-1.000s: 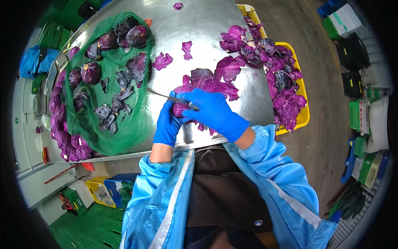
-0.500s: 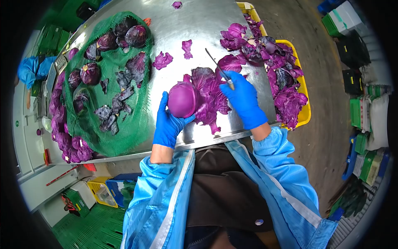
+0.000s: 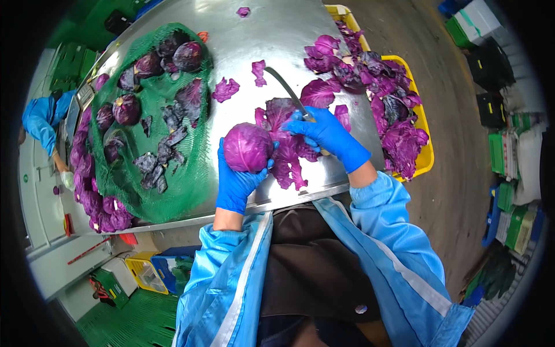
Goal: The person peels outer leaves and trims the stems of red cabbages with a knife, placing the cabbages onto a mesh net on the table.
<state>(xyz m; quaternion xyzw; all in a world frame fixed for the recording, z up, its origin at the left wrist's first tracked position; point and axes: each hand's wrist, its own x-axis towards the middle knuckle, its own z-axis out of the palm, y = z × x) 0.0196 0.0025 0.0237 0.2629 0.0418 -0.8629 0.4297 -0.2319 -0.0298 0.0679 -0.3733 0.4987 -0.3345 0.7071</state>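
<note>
My left hand (image 3: pixel 236 188), in a blue glove, is wrapped round a red cabbage (image 3: pixel 248 147) just above the near edge of the metal table (image 3: pixel 243 43). In my gloved right hand (image 3: pixel 331 134) is a knife (image 3: pixel 286 87), its curved blade pointing away and to the left. Loose purple cabbage leaves (image 3: pixel 283 156) lie between my hands, partly under the right one. Further cabbage heads (image 3: pixel 126 109) and dark wilted leaves (image 3: pixel 151 169) rest on a green mesh bag (image 3: pixel 191 194) to the left.
Yellow crates (image 3: pixel 426 153) heaped with trimmed leaves (image 3: pixel 399 144) stand along the table's right side. A row of peeled cabbages (image 3: pixel 91 199) lines the left edge. At far left, a person in a blue sleeve (image 3: pixel 40 130) reaches towards something pale green.
The cabbage in my left hand has turned, showing a veined side, and shifted slightly left. My right hand has moved left with the knife. The person at far left has stretched an arm down.
</note>
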